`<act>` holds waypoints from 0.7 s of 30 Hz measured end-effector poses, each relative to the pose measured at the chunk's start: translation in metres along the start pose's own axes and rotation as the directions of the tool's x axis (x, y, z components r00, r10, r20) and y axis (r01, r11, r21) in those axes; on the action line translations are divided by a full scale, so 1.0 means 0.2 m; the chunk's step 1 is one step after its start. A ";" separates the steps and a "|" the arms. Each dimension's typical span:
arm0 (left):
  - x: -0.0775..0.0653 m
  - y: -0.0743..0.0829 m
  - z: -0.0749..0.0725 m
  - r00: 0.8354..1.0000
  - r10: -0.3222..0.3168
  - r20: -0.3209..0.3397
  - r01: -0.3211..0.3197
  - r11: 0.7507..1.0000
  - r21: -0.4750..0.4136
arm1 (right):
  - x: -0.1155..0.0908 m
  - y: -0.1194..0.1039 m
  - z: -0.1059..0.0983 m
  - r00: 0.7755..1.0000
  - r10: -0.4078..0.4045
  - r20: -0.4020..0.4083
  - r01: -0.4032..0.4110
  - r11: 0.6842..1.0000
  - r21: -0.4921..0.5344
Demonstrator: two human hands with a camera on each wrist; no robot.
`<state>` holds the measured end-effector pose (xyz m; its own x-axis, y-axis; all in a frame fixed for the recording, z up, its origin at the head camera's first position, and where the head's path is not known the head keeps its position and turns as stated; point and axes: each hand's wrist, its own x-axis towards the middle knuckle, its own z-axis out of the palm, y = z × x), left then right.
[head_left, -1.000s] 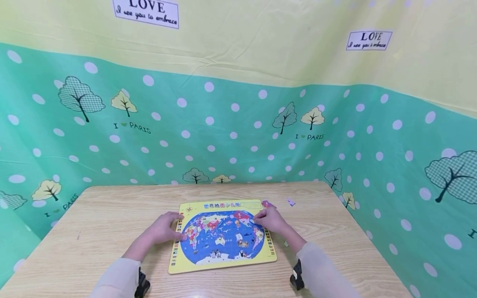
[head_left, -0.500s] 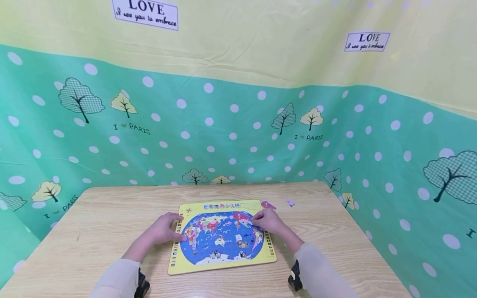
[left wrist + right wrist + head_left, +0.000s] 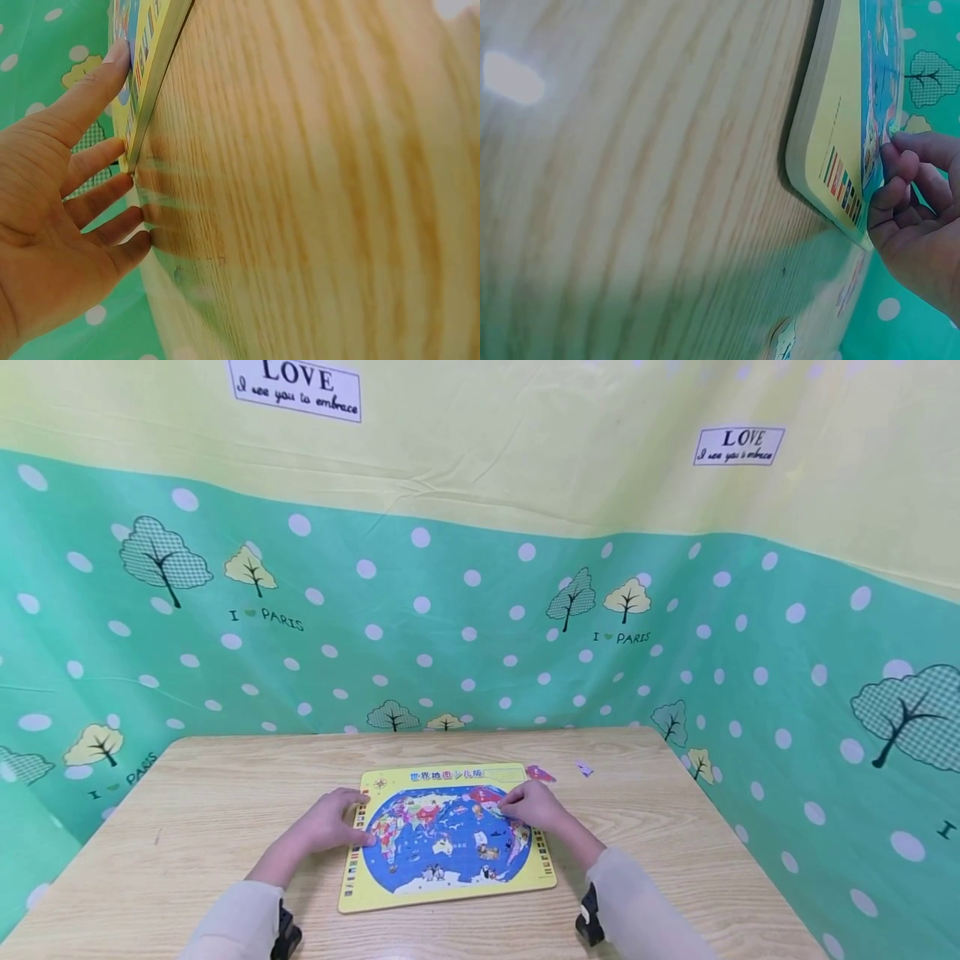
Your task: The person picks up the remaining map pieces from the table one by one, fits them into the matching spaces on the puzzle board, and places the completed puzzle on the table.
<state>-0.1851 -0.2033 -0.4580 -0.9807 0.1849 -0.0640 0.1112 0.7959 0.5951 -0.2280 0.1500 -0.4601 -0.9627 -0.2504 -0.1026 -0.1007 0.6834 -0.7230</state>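
Note:
A yellow-framed world map jigsaw puzzle (image 3: 450,900) lies flat on the wooden table. My left hand (image 3: 330,820) rests at its left edge; in the left wrist view the thumb (image 3: 112,64) lies over the frame and the other fingers are spread along the side. Over the upper right of the map, the thumb and index finger of my right hand (image 3: 540,807) pinch a small puzzle piece (image 3: 892,133), pale green where it shows. Most of that piece is hidden by the fingertips, which are right at the map's surface.
Past the board's top right corner lie a pink puzzle piece (image 3: 540,773) and a small purple piece (image 3: 584,768). A pale green piece (image 3: 784,341) sits on the table by the board's right side. Green dotted cloth (image 3: 450,610) hangs behind the table (image 3: 225,793).
My right hand has shifted slightly left across the upper right of the map, still pinching the small piece. The left hand has stayed at the board's edge.

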 end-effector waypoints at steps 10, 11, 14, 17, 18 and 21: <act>0.00 0.02 -0.01 1.000 0.006 0.001 -0.006 1.000 0.003 | 0.01 -0.02 0.02 1.000 -0.002 0.012 0.002 1.000 -0.025; 0.00 0.02 -0.01 1.000 0.005 0.002 -0.005 1.000 0.001 | 0.01 -0.02 0.02 1.000 -0.006 0.010 0.006 1.000 -0.029; 0.00 0.01 -0.01 1.000 0.006 0.003 -0.005 1.000 -0.002 | 0.01 -0.03 0.02 1.000 -0.013 0.008 0.013 0.999 -0.037; 0.01 0.00 -0.01 1.000 0.007 0.006 -0.007 1.000 -0.001 | 0.02 -0.03 0.02 1.000 -0.012 0.002 0.012 0.999 -0.044; 0.01 0.00 0.00 1.000 0.008 0.006 -0.008 1.000 0.000 | 0.02 -0.03 0.03 1.000 -0.010 0.001 0.010 0.999 -0.044; 0.01 0.00 0.00 1.000 0.011 0.005 -0.011 1.000 0.002 | 0.02 -0.03 0.03 1.000 -0.001 0.000 0.001 0.999 -0.047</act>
<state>-0.1876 -0.2037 -0.4582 -0.9786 0.1966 -0.0613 0.1225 0.7952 0.5938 -0.2296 0.1403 -0.4598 -0.9626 -0.2509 -0.1019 -0.1133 0.7149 -0.6900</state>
